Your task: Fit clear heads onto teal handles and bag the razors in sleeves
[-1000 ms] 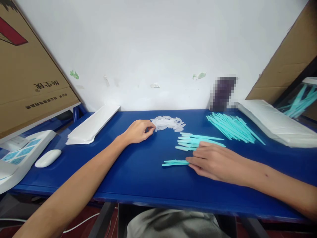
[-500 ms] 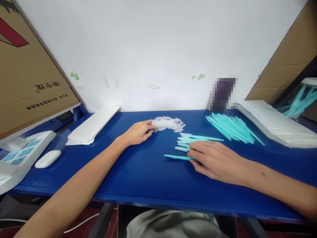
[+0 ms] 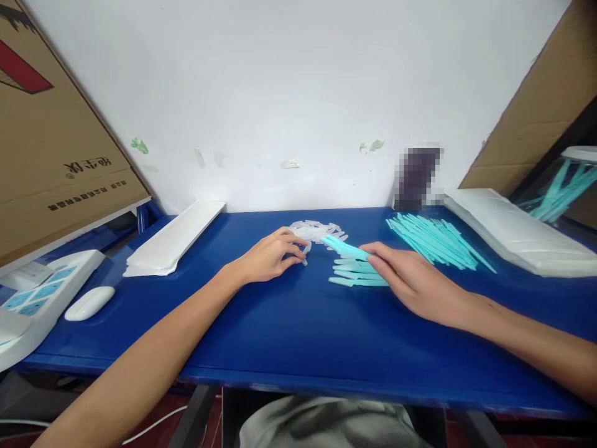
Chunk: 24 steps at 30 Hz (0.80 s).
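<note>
My left hand rests on the blue table, fingers pinched on a small clear plastic cap beside the pile of clear caps. My right hand holds a turquoise plastic stick that points left toward my left hand, tip raised just above the table. Under and beside the right hand lies a small stack of turquoise sticks. A larger heap of turquoise sticks lies farther right.
A white paper stack lies at the left rear; a white mouse and a white device sit at the far left. Cardboard boxes lean on both sides. White bags lie at the right. A blurred dark object stands by the wall.
My right hand lifted a turquoise stick from the near table and carried it up and left toward my left hand. My left hand drew a clear cap out of the pile.
</note>
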Motion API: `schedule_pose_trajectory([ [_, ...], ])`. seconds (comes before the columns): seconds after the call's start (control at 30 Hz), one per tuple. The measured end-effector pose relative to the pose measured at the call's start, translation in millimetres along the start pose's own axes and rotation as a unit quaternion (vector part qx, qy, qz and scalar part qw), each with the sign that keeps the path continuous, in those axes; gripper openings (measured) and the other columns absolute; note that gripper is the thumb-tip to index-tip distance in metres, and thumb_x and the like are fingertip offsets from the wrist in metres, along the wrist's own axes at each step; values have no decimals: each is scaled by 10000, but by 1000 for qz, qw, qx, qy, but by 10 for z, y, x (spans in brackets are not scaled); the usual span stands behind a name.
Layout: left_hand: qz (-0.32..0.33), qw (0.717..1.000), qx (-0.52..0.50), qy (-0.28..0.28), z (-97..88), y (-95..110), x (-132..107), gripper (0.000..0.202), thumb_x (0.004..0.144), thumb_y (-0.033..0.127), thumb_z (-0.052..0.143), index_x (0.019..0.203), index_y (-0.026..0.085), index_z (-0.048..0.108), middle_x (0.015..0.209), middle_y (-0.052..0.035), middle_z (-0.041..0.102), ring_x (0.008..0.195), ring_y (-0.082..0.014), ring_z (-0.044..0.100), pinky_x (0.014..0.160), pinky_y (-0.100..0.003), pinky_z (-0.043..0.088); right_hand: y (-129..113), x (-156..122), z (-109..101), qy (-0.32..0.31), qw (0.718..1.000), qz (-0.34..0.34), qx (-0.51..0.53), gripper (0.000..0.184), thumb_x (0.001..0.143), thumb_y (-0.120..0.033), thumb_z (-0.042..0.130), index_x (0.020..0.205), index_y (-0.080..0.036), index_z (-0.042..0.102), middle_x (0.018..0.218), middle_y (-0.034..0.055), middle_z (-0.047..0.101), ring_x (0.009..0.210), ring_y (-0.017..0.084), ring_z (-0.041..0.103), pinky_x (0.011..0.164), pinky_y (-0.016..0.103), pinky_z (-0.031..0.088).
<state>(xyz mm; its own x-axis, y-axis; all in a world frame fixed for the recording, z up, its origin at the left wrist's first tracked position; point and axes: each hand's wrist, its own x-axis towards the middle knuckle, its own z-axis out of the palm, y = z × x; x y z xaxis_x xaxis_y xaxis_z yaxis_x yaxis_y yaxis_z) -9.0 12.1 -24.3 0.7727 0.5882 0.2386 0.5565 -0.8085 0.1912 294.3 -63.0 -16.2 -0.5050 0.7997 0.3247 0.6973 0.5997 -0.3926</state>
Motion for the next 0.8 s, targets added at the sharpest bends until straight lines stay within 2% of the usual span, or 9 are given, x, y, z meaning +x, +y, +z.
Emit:
schedule_pose_trajectory([
  [0.1,3,999,-33,-14,17,17,10,220,1002,264,534,1057,211,740,1316,-61,670,1249,-226,555,1044,-387,452,-25,-1,-13,-14,998,44,41,372,1032,-483,358,1175,-215,572,727,3,650,593,179,602,594,312,473],
  [0.2,5,998,-62,-14,31,40,3,198,989,251,557,1059,206,736,1274,-69,698,1184,-204,636,1014,-347,483,-37,-16,-16,-24,994,63,90,434,904,-529,587,1217,-230,563,924,28,718,790,219,686,745,356,557],
  [0.27,5,997,-81,-10,33,75,-7,184,972,243,580,1045,205,744,1251,-66,711,1132,-193,673,972,-312,512,-42,-28,-21,-14,993,61,101,505,834,-510,664,1242,-234,554,1007,34,721,874,240,693,829,381,559],
  [0.37,-3,992,-124,-7,22,141,-15,179,931,261,640,1059,196,747,1162,-55,746,1019,-177,712,876,-270,551,-47,-35,-30,3,994,57,90,424,923,-488,545,1254,-224,541,886,18,700,761,213,667,745,353,531],
  [0.47,-20,988,-150,13,-3,177,-9,220,926,252,632,1108,182,733,1073,-58,761,913,-165,710,773,-254,557,-37,-16,-24,9,996,63,61,347,1015,-489,386,1150,-228,569,673,-27,593,568,170,552,597,313,416],
  [0.53,-12,991,-127,40,-22,172,-4,244,957,200,560,1144,187,715,1112,-63,746,963,-172,687,829,-289,542,-19,5,-12,12,997,61,55,354,1037,-491,336,1046,-231,575,653,-34,549,541,155,504,577,307,359],
  [0.6,12,995,-82,52,-35,155,-1,303,985,155,487,1208,204,685,1227,-67,710,1086,-193,638,951,-360,501,4,23,1,12,997,57,53,355,1043,-486,323,970,-230,559,669,-32,538,559,151,496,597,307,344],
  [0.7,48,999,-8,8,-34,137,-1,408,1003,107,398,1312,222,638,1420,-62,600,1252,-236,520,1031,-419,447,33,29,7,23,997,59,38,343,1045,-463,319,905,-232,531,643,-34,505,585,161,485,645,317,335],
  [0.8,72,995,57,-40,-22,136,8,465,975,48,359,1288,207,664,1455,-64,568,1260,-258,505,1020,-409,436,40,21,-2,32,995,71,56,348,1042,-453,310,867,-234,515,620,-35,491,587,168,470,642,319,321],
])
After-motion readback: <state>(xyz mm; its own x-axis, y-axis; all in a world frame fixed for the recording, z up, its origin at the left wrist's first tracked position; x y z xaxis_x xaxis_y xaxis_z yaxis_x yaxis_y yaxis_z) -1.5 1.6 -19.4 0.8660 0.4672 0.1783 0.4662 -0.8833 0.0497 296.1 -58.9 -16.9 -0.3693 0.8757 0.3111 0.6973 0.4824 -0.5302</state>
